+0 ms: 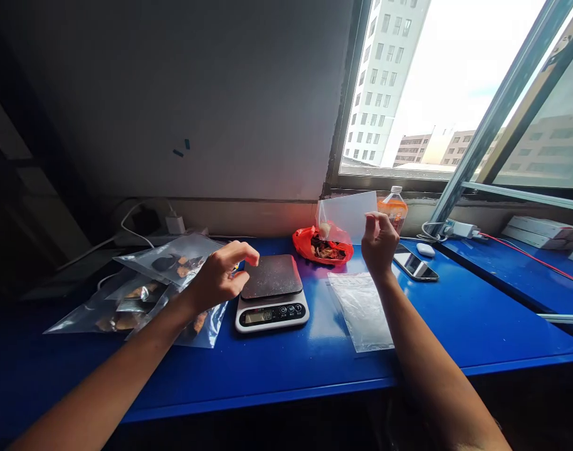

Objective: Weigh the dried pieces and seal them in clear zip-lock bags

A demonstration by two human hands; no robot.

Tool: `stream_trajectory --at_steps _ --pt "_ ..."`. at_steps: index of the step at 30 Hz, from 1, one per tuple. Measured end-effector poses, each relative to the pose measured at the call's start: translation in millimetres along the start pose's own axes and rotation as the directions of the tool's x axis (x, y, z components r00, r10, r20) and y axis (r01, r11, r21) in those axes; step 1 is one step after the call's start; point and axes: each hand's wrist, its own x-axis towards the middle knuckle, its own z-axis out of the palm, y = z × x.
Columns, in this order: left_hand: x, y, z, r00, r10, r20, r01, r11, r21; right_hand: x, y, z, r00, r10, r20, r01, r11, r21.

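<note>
My right hand [380, 245] pinches a flat, translucent plastic bag [347, 213] by its right edge and holds it up above the table. My left hand [225, 272] is raised by the left side of a kitchen scale [272, 294], thumb and forefinger curved apart with nothing between them. The scale's dark plate is bare apart from pale specks, and its display is lit. Behind the lifted bag sits an open red plastic bag [303, 241] with dark brown dried pieces [328, 252]. A stack of clear bags [362, 313] lies below my right hand.
Filled clear bags [140, 291] with brown pieces overlap left of the scale. At the right are a phone [415, 263], a white earphone case [425, 250], a bottle [397, 210] and a plugged-in charger [460, 229]. The blue table [291, 376] meets a wall and window.
</note>
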Motion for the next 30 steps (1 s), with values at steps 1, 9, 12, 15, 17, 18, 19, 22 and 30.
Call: stream_trajectory --at_steps 1,9,12,15,17,18,19,22,30 --pt "-1 1 2 1.0 0.023 0.02 -0.023 1.0 0.01 1 1 -2 1.0 0.008 0.014 -0.007 1.0 -0.025" --pt "-4 -3 18 0.984 0.152 0.088 -0.158 0.985 0.062 7 7 -12 1.0 0.009 0.026 -0.008 0.998 -0.06" --pt "-5 -2 18 0.983 0.172 0.061 -0.174 0.984 0.033 9 1 -15 1.0 0.009 -0.01 -0.009 1.0 0.018" --pt "-6 4 17 0.991 0.131 -0.007 -0.131 0.991 -0.029 11 -18 -21 0.991 0.061 -0.119 -0.035 0.976 0.214" --pt "-5 10 17 0.999 0.029 -0.043 -0.035 0.991 -0.128 10 -39 -25 0.985 0.117 -0.125 -0.057 0.913 0.403" --pt "-4 12 18 0.998 -0.035 -0.053 0.023 0.979 -0.202 6 -51 -26 0.987 0.136 -0.087 -0.076 0.866 0.493" --pt "-3 15 18 0.994 -0.098 -0.058 0.077 0.955 -0.287 2 -64 -27 0.99 0.141 -0.026 -0.101 0.816 0.569" --pt "1 16 18 0.965 -0.258 -0.054 0.187 0.816 -0.547 -19 -96 -23 0.971 0.112 0.21 -0.229 0.684 0.692" --pt "6 -11 6 0.864 -0.504 -0.01 0.332 0.583 -0.742 -40 -110 -21 0.908 -0.026 0.418 -0.3 0.656 0.692"
